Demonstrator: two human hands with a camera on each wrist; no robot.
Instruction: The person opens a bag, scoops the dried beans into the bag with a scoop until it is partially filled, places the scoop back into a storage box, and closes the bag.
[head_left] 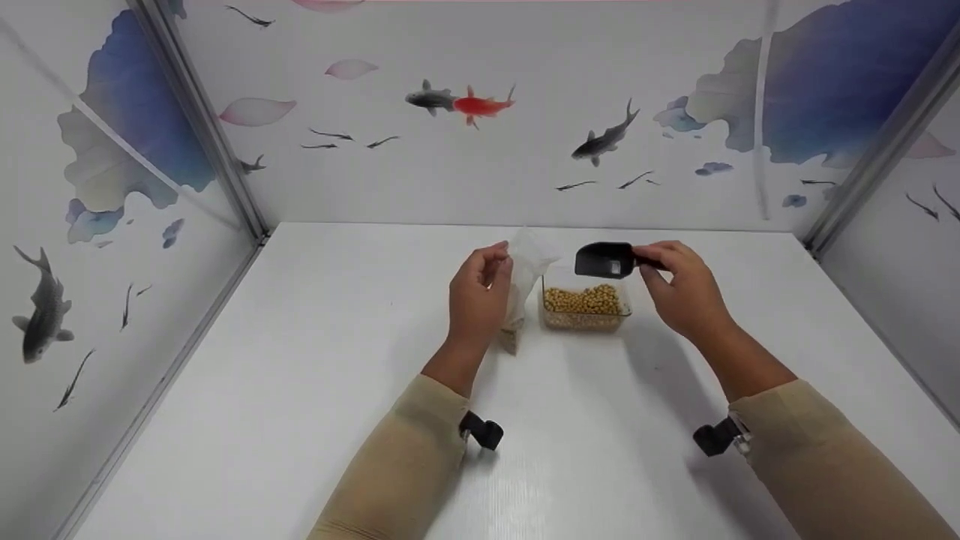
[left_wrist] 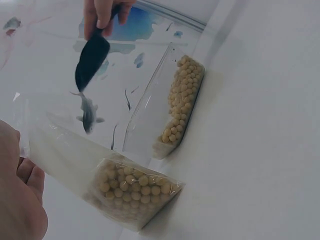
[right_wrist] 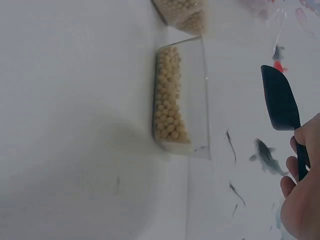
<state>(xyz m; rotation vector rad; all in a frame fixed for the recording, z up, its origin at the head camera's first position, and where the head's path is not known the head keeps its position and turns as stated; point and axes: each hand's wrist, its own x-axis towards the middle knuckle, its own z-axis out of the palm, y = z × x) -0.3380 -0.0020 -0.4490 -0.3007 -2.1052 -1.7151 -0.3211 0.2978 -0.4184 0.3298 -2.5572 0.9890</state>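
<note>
A clear plastic bag (head_left: 528, 259) with soybeans (left_wrist: 132, 187) in its bottom stands on the table, and my left hand (head_left: 480, 292) pinches its upper edge. Right of the bag sits a clear rectangular container (head_left: 585, 322), partly filled with soybeans (right_wrist: 169, 100). My right hand (head_left: 686, 292) holds a black scoop (head_left: 604, 260) by its handle, above the container and apart from it. In the right wrist view the scoop (right_wrist: 280, 100) is seen from the side. The head view shows no beans in its bowl.
The white table (head_left: 300, 412) reaches back to a white panel (head_left: 450, 180) printed with fish and petals. Side panels (head_left: 112, 247) with metal posts (head_left: 202, 112) stand at the left and right. A small black wrist device (head_left: 484, 431) sits on each sleeve.
</note>
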